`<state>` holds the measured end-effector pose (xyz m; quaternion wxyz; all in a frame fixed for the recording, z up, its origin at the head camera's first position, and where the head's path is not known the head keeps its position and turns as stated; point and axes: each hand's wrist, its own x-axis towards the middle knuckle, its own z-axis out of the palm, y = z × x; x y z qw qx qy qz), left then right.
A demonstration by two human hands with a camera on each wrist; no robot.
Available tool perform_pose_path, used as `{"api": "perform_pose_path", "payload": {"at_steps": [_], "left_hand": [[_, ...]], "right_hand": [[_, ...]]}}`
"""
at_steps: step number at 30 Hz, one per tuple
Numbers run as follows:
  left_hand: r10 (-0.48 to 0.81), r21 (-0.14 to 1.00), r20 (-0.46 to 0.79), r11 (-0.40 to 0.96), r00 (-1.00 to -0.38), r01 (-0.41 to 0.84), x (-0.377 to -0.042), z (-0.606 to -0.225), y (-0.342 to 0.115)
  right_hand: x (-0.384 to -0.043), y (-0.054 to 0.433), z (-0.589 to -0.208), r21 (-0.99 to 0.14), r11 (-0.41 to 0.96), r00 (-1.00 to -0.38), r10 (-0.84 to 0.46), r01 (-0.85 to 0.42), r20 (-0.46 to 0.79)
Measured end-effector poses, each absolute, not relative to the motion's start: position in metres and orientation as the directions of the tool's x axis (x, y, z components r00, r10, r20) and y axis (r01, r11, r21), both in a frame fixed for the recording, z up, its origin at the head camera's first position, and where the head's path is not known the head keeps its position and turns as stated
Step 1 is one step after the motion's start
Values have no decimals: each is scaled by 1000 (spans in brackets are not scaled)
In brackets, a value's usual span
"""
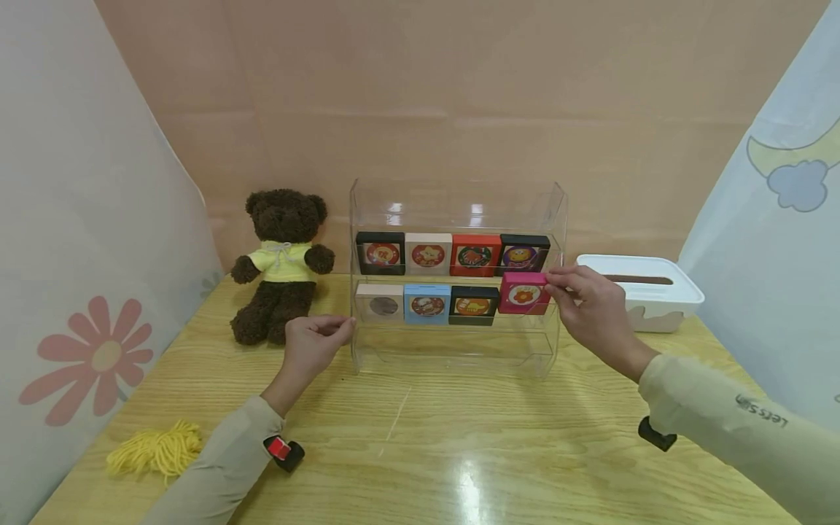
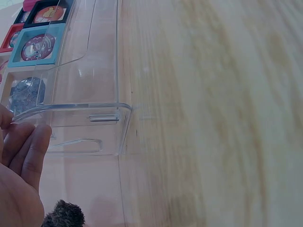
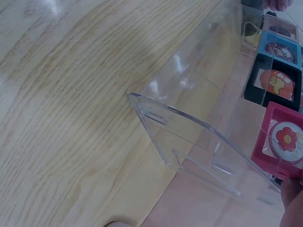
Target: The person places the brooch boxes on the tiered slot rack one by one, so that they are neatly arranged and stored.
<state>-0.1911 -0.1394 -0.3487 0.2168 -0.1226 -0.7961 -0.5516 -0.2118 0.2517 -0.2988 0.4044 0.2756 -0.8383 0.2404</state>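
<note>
A clear acrylic display rack (image 1: 453,359) stands on the table with two rows of small square framed badge boxes on its tiers. My right hand (image 1: 590,302) pinches the right edge of a pink box (image 1: 523,294) with a flower badge, at the right end of the lower row. The pink box sits slightly higher than its neighbour, a black box (image 1: 474,306) with an orange badge. At the rack's left side, my left hand (image 1: 320,343) pinches the edge of the side panel. Beside that panel are a pale box (image 1: 379,304) and a light blue box (image 1: 427,305).
The upper row holds black, pale, red (image 1: 475,255) and dark boxes. A brown teddy bear (image 1: 284,266) in a yellow top sits left of the rack. A white tissue box (image 1: 659,292) stands at the right. Yellow yarn (image 1: 156,450) lies at the front left.
</note>
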Motion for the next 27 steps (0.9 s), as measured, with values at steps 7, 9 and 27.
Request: {"api": "perform_pose_path", "payload": {"at_steps": [7, 9, 27], "left_hand": [[-49, 818, 489, 372, -871, 438, -189, -347, -140], [-52, 818, 487, 377, -872, 434, -189, -347, -141], [-64, 845, 468, 325, -881, 425, -215, -384, -154]], "right_hand": [[-212, 246, -303, -141, 760, -526, -292, -635, 799], [-212, 244, -304, -138, 765, -535, -298, -629, 791], [-212, 239, -308, -72, 803, -630, -405, -592, 662]]}}
